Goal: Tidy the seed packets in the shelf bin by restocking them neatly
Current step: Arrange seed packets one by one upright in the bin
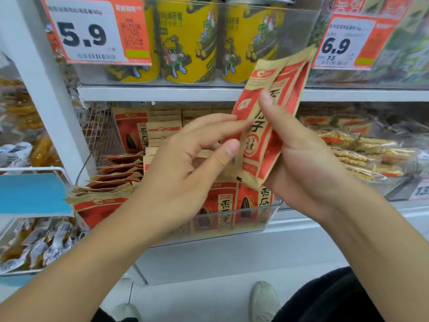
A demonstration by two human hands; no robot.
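A: Held packets?
B: A small bunch of red-and-tan sunflower seed packets (270, 117) is gripped upright by the right hand (299, 154), thumb across the front, above the front edge of the shelf.
A: Left hand?
B: The left hand (185, 163) is held relaxed, fingertips touching the bunch's left edge; nothing is grasped.
A: The bin?
B: A clear shelf bin (250, 219) is seen below the hands, seed packets (116, 182) leaning in rows. Yellow canisters (188, 43) are shelved above.
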